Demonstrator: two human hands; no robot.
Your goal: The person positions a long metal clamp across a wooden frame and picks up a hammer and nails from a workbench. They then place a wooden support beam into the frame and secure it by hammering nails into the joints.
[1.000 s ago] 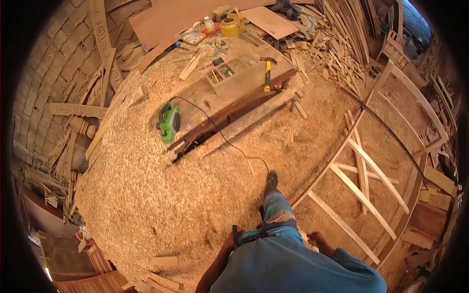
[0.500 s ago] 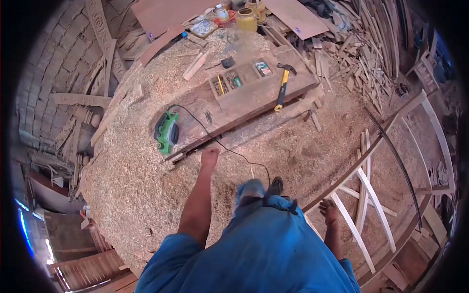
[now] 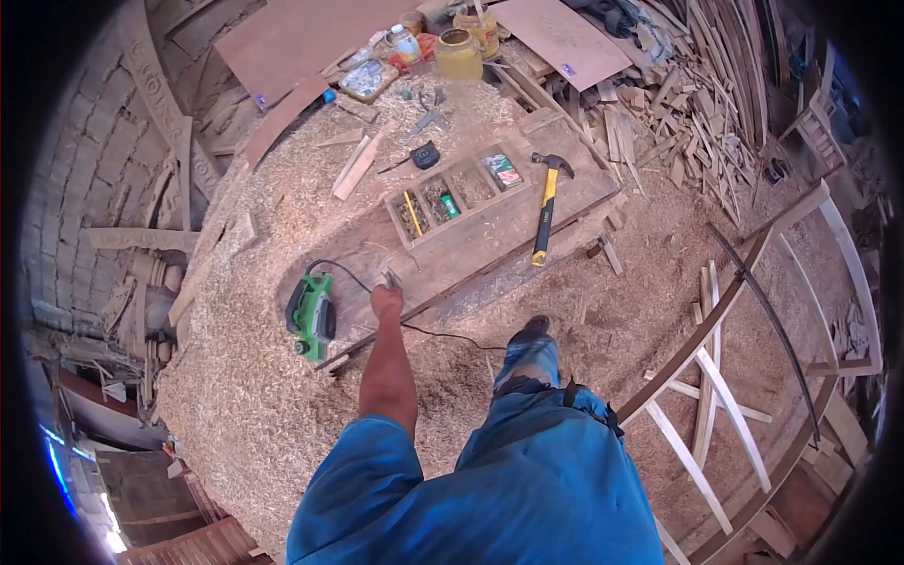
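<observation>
My left hand (image 3: 385, 300) reaches down to the wooden bench (image 3: 476, 268), its fingers drawn together at some small metal pieces (image 3: 392, 278), which are too small to name. Left of it, a green electric planer (image 3: 311, 316) sits on the bench end, its black cord passing by my hand. Beyond lies a divided wooden tray (image 3: 411, 242) with a yellow pencil (image 3: 412, 213), a green item (image 3: 449, 205) and a small packet (image 3: 503, 170) in it. A claw hammer (image 3: 545, 215) with a yellow and black handle rests to the right. My right hand is out of view.
Wood shavings (image 3: 235, 395) cover the floor. A curved wooden frame (image 3: 692, 344) with pale slats stands at my right. A tape measure (image 3: 425, 155) and jars (image 3: 459, 56) are farther off. Scrap wood (image 3: 650, 141) is heaped at the back right.
My left hand has moved forward from the bench's near edge to the small metal pieces. My right hand has gone out of view. The view has shifted, and one foot is farther forward.
</observation>
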